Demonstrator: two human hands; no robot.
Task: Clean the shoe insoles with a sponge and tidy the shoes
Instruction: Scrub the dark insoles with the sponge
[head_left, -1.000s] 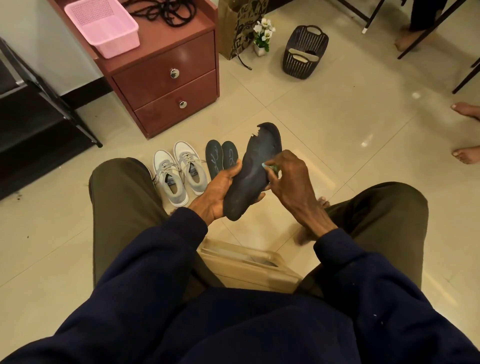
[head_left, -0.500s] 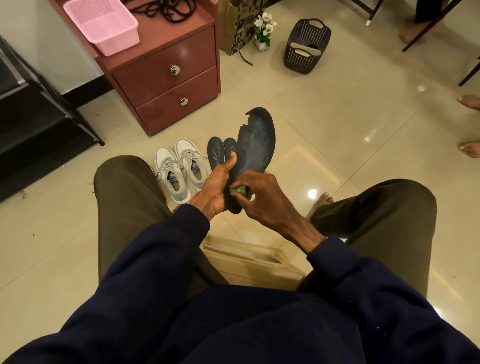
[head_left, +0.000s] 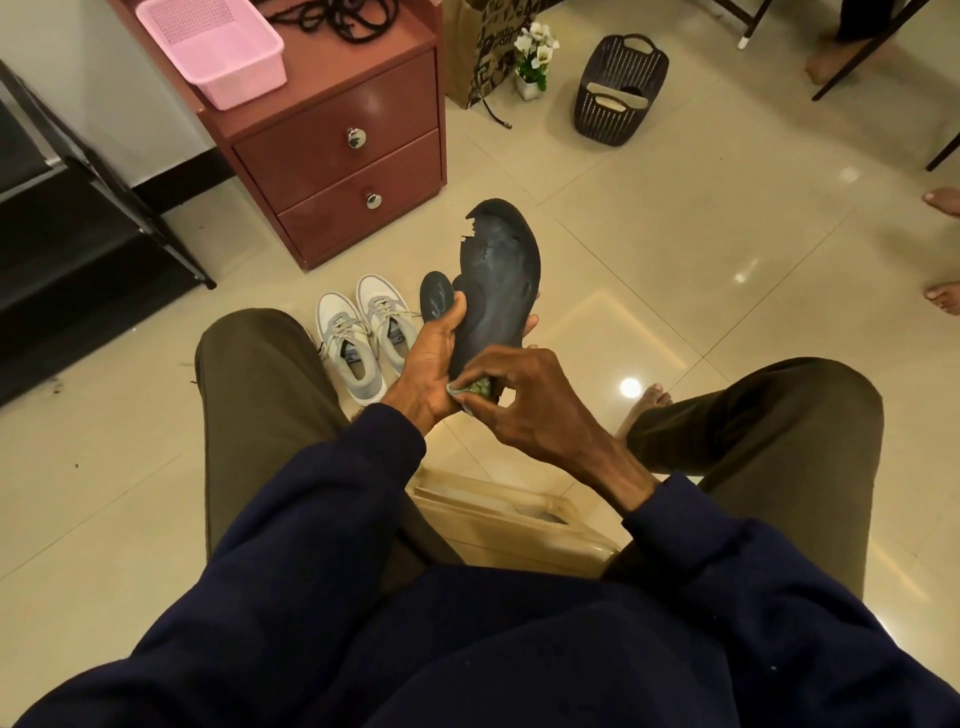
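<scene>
— Insole (head_left: 498, 291), dark and torn at the toe: what surrounds it?

— Grey sneakers (head_left: 363, 335) and another insole (head_left: 435, 299) lie on the tiled floor (head_left: 675, 260) behind it, before a red drawer cabinet (head_left: 337, 156).

— And the hands?

— The left hand (head_left: 434, 358) clasps its edge, thumb over the front. The right hand (head_left: 524, 405) pinches a green sponge (head_left: 478, 388) against the heel.

— Any change?

— The sponge sat mid-insole a second ago; now it's lower.
</scene>
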